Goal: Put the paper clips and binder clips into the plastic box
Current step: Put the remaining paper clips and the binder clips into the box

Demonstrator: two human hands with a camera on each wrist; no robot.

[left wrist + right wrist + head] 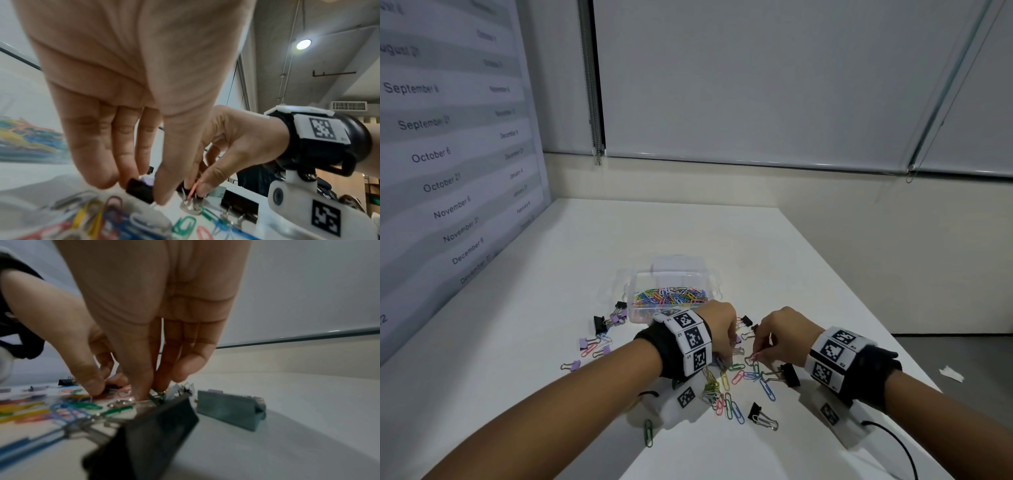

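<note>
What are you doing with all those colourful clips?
A person is tidying clips into a clear plastic box, which already holds a heap of coloured paper clips. The right hand pinches a red paper clip just above the table. The left hand reaches down beside it, fingers on a black binder clip. Many paper clips and black and purple binder clips lie scattered on the white table.

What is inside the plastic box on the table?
The plastic box holds a heap of coloured paper clips. No binder clips show on top; the heap covers anything beneath it.
</note>
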